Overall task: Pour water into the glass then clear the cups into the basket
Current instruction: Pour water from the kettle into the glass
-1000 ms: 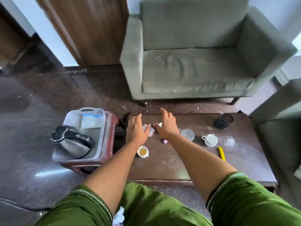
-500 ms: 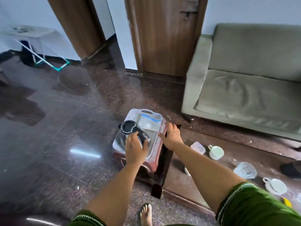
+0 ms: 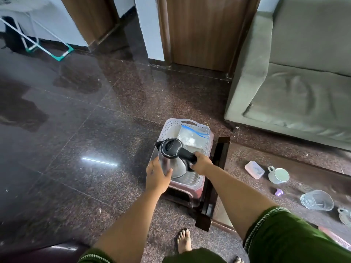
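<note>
- Two hands are on the kettle (image 3: 171, 158), which sits in the near end of the white basket (image 3: 190, 122).
- The right hand (image 3: 201, 162) has its grip wrapped round the black handle.
- The left hand (image 3: 157, 174) lies against the steel body with straight fingers, a wide grip that holds nothing.
- The kettle stands upright, lid down, spout pointing away and to the left.
- A clear bag (image 3: 192, 136) with a blue strip lies in the far end of the basket.
- The basket rests on a reddish stool (image 3: 187, 192) just beside the end of the table (image 3: 247, 186).
- On the table lie a pink box (image 3: 254, 169), a white cup (image 3: 279, 175) just beside it, a small purple cap (image 3: 278, 192) and the glass (image 3: 316, 200), tipped on its side.
- A second cup (image 3: 344, 215) shows at the right edge, partly cut off.
- A grey sofa (image 3: 294, 82) stands beyond the table.
</note>
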Demonstrator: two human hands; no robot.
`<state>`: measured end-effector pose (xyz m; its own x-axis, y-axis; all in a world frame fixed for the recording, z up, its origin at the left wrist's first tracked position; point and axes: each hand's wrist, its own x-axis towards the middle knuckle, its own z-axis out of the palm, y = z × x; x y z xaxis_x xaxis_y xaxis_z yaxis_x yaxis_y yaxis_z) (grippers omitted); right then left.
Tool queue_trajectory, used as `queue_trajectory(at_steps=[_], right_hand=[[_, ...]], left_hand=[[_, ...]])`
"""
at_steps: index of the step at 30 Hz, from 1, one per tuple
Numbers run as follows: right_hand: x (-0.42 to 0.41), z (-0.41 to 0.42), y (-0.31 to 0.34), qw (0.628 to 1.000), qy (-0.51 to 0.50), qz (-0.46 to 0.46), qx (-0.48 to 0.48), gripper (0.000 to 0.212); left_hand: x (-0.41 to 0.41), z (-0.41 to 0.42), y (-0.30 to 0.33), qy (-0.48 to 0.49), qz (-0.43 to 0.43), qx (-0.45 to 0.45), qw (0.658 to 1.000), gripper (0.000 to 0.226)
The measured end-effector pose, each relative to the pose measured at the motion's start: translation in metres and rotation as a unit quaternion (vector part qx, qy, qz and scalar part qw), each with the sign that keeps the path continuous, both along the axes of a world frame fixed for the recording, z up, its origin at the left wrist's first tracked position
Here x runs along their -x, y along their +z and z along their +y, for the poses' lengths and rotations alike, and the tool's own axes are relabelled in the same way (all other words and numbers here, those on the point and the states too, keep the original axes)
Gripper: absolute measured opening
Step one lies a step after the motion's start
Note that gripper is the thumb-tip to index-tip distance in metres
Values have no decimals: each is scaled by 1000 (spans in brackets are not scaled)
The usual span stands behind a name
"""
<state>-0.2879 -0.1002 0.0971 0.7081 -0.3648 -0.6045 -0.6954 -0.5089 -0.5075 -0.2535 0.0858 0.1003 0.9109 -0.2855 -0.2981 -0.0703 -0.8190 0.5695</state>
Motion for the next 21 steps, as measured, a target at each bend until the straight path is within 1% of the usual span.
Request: queue_trajectory(at_steps=[5, 8, 10, 13, 16, 19, 21], right_hand=[[-5, -5, -5, 999, 32, 29, 27, 32], [-8, -5, -4, 998, 43, 34, 29, 31], [-8, -1, -4, 999, 36, 22, 17, 30], [-6, 8, -5, 1000, 15, -7, -12, 27], [-2, 13, 1, 999, -5, -38, -35, 25], [5, 9, 18, 997, -11, -67, -48, 27], [11, 2, 33, 994, -25, -91, -58, 29]], left_hand=[[-13, -8, -12, -5, 42, 1, 999, 77], [-19, -13, -22, -5, 61, -4, 998, 75], [-21, -17, -22, 22, 67, 6, 997, 78], [-21, -20, -20, 65, 52, 30, 996, 90], [-21, -23, -15, 86, 24, 40, 995, 101], [-18, -31, -4, 111, 0, 59, 992, 108], [-17, -37, 4, 112, -24, 90, 989, 115]])
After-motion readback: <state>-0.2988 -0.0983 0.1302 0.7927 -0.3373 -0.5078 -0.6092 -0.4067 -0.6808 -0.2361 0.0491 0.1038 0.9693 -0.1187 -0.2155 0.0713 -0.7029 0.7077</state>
